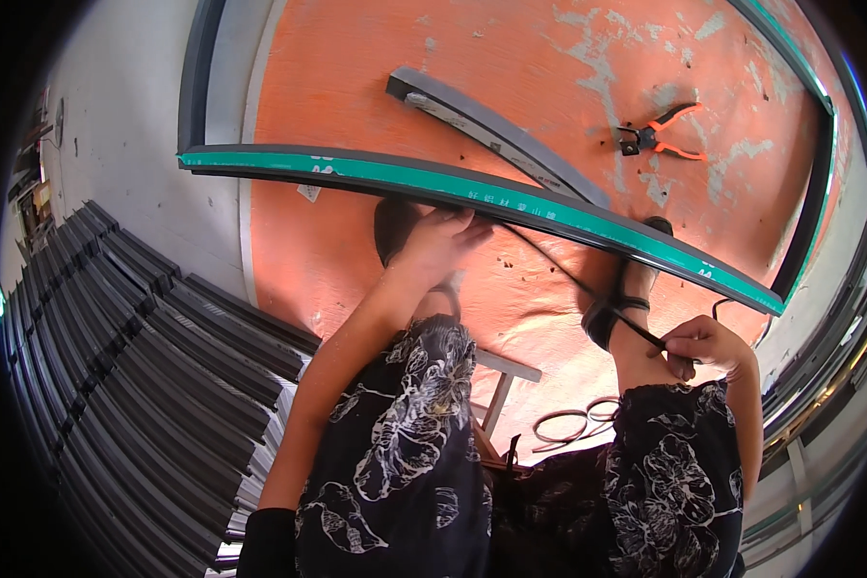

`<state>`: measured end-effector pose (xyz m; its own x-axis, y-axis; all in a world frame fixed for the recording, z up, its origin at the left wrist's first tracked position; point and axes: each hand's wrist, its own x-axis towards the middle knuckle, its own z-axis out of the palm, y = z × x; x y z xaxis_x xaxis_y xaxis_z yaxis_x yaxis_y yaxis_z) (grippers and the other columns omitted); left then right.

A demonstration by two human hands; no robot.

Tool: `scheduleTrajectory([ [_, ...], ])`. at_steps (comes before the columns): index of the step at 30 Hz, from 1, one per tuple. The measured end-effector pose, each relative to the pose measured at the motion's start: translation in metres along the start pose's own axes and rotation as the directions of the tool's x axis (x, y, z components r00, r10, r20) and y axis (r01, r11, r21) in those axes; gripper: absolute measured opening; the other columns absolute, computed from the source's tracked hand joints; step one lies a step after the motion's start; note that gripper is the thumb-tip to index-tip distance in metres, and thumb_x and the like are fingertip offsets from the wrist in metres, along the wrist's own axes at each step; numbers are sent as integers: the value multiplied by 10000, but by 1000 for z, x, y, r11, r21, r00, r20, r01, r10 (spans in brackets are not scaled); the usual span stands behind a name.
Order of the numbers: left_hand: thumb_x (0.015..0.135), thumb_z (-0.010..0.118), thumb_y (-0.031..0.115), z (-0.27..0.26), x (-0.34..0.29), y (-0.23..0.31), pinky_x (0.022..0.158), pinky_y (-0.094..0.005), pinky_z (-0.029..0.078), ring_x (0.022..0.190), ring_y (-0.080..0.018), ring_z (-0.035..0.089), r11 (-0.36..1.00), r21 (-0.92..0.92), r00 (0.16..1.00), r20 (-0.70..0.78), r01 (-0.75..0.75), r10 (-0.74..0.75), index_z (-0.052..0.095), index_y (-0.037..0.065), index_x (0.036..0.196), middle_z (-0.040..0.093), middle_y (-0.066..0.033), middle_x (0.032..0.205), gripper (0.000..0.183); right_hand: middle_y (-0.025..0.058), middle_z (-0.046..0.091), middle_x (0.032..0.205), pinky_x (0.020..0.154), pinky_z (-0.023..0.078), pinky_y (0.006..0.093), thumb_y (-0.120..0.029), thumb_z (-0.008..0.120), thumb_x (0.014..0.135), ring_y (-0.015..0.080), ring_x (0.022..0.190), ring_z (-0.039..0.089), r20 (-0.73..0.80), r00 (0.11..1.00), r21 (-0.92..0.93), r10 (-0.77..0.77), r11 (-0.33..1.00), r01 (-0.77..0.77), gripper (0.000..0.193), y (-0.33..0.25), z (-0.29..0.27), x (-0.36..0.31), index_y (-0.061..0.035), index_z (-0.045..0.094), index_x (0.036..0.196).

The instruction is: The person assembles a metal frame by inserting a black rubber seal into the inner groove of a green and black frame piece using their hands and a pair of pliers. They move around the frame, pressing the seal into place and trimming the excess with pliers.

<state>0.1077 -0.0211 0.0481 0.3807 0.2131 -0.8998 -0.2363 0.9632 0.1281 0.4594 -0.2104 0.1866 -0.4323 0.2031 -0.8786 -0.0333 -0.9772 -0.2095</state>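
A green-and-dark metal frame [395, 179] crosses in front of me above my knees. My left hand [443, 239], slightly blurred, is at the frame's near edge, its fingers closed around the end of a thin black rubber strip [549, 258] against the frame. From there the strip slants down to the right, stretched across the gap above my foot. Farther right, my right hand [701, 345] is closed in a pinch on the strip, below the frame's right corner. A short tail of the strip curls up beyond this hand. My left fingertips are partly hidden by the frame.
Orange-handled pliers [657, 132] and a grey metal bar [496, 135] lie on the worn orange floor sheet [328, 77]. Stacked dark metal profiles [154, 385] fill the left side. Coiled black strip [561, 426] lies between my legs, near a small stool [508, 366].
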Motion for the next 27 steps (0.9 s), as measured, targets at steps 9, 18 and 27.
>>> scheduleTrajectory([
  [9, 887, 566, 62, 0, 6, -9, 975, -397, 468, 1052, -291, 574, 990, 113, 995, 65, -80, 73, 570, 5, 974, 599, -150, 1065, 104, 147, 582, 821, 677, 445, 379, -59, 610, 803, 326, 764, 563, -551, 387, -828, -739, 541, -147, 118, -1, 23, 11, -10, 622, 910],
  [18, 876, 577, 58, 6, 12, -20, 957, -396, 474, 1035, -277, 593, 990, 142, 990, 142, -7, -14, 585, 22, 968, 618, -133, 1066, 99, 132, 587, 820, 684, 446, 385, -96, 625, 810, 328, 799, 563, -537, 293, -843, -791, 519, -145, 123, 32, 21, 42, -24, 626, 910],
  [27, 888, 570, 81, 18, 26, -30, 971, -383, 468, 1055, -261, 585, 979, 202, 957, 279, 25, -82, 561, 9, 1084, 605, -133, 1115, 210, 130, 590, 833, 680, 444, 388, -88, 603, 828, 323, 797, 563, -546, 236, -837, -804, 531, -132, 117, 47, 20, 56, -25, 626, 925],
])
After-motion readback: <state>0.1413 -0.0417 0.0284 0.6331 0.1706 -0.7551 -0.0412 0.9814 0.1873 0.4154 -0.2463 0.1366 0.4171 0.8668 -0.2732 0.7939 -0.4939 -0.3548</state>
